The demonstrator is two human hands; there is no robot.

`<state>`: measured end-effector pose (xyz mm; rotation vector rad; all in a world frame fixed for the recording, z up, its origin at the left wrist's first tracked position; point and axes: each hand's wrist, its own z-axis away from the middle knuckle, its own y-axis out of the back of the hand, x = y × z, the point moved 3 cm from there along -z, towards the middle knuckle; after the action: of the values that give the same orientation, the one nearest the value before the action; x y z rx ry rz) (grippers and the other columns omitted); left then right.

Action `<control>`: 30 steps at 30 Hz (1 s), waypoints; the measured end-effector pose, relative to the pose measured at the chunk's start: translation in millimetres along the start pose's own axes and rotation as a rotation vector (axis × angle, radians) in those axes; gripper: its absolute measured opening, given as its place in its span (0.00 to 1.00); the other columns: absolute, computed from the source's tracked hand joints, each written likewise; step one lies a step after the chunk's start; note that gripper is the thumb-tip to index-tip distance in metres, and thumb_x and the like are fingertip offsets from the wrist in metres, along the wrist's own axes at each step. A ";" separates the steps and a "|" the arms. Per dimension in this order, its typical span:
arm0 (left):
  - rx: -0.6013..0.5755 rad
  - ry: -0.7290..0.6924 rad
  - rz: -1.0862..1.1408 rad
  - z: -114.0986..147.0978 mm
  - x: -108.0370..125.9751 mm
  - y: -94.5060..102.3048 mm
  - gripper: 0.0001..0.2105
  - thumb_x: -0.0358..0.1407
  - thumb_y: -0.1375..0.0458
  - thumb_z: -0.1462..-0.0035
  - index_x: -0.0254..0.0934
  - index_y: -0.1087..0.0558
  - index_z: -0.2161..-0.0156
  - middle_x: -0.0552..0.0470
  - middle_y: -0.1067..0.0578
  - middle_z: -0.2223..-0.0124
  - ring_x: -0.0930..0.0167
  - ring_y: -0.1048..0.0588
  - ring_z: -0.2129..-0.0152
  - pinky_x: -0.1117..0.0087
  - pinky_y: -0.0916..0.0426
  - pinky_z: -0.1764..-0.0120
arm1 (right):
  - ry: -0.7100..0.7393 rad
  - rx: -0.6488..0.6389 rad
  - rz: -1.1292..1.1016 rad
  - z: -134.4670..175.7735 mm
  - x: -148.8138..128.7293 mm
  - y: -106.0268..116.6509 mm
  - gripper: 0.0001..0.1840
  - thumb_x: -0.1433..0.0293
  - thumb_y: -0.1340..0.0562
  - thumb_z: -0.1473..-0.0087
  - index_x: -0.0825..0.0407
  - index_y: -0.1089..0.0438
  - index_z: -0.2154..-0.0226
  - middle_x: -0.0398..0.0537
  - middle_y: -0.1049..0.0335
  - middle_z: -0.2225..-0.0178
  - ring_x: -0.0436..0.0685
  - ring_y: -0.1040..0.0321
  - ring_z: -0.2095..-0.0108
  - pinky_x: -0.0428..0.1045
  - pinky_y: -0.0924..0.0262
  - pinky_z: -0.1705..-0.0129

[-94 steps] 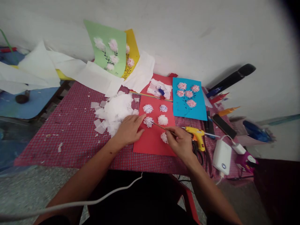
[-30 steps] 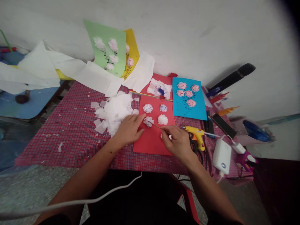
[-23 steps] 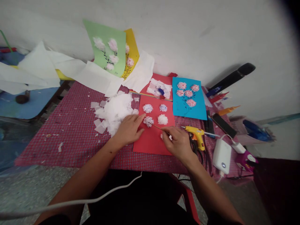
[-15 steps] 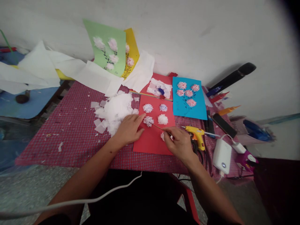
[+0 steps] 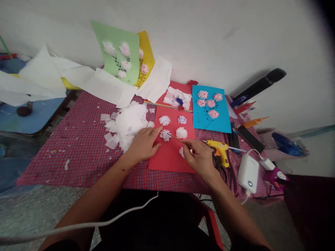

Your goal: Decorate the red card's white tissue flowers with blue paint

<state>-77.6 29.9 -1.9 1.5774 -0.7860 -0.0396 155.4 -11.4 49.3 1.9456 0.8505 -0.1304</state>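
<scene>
My right hand (image 5: 200, 157) pinches a thin paintbrush (image 5: 175, 138), its tip at a white paper flower with dark specks (image 5: 165, 135). That flower sits on a sheet of red paper (image 5: 163, 160). My left hand (image 5: 142, 144) lies with fingers stretched out at the sheet's left edge, fingertips beside the same flower. Two other flowers, a speckled one (image 5: 164, 120) and a bluish one (image 5: 182, 120), are above it. A plain white flower (image 5: 181, 132) is to the right, and another (image 5: 182, 152) is partly hidden by my right hand.
A heap of white paper squares (image 5: 131, 122) lies left. Behind the red sheet is a paint-stained tissue (image 5: 178, 99). To the right are a blue flower card (image 5: 211, 122), a yellow glue gun (image 5: 221, 150), a phone (image 5: 250, 139) and a white power bank (image 5: 248, 174). Green card (image 5: 117, 35) leans on the wall.
The brush tip has shifted very slightly up over the same flower. Both hands stay in nearly the same place.
</scene>
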 end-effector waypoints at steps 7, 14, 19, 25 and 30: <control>-0.009 0.007 -0.014 0.4 0.5 0.9 0.32 0.39 0.42 0.35 0.38 0.43 0.29 0.39 0.28 0.39 0.55 0.30 0.40 0.50 0.37 0.36 | 0.006 -0.010 -0.004 -1.7 -1.1 1.7 0.09 0.75 0.39 0.39 0.48 0.24 0.61 0.46 0.19 0.67 0.55 0.22 0.69 0.50 0.30 0.65; -0.016 0.020 0.003 -0.1 2.0 1.9 0.32 0.39 0.43 0.35 0.39 0.44 0.29 0.39 0.29 0.38 0.55 0.31 0.40 0.49 0.38 0.36 | -0.018 -0.021 -0.006 -3.8 0.8 0.0 0.10 0.75 0.40 0.40 0.48 0.23 0.60 0.47 0.18 0.66 0.56 0.21 0.67 0.51 0.29 0.64; -0.019 0.019 -0.004 0.1 2.3 2.1 0.32 0.39 0.42 0.35 0.39 0.44 0.29 0.39 0.29 0.38 0.55 0.31 0.39 0.50 0.38 0.35 | -0.031 -0.031 -0.013 -7.2 2.4 -3.2 0.11 0.74 0.40 0.39 0.47 0.23 0.59 0.48 0.17 0.64 0.57 0.20 0.65 0.51 0.28 0.62; -0.015 0.009 -0.018 0.5 1.0 0.7 0.32 0.39 0.43 0.35 0.38 0.43 0.29 0.39 0.29 0.38 0.55 0.31 0.40 0.51 0.38 0.35 | -0.061 -0.012 -0.027 -11.9 0.7 6.6 0.10 0.73 0.39 0.39 0.47 0.22 0.60 0.47 0.18 0.66 0.56 0.21 0.68 0.51 0.29 0.64; -0.014 0.009 -0.019 1.0 -0.3 -0.4 0.32 0.39 0.42 0.35 0.37 0.43 0.29 0.39 0.29 0.37 0.55 0.31 0.39 0.51 0.39 0.35 | -0.157 0.078 0.020 -50.1 33.3 15.7 0.10 0.69 0.38 0.40 0.47 0.20 0.61 0.48 0.17 0.63 0.60 0.21 0.64 0.54 0.29 0.60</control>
<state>-78.0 29.2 -2.5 1.5713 -0.7624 -0.0518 177.2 41.8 72.9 1.9870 0.7316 -0.3046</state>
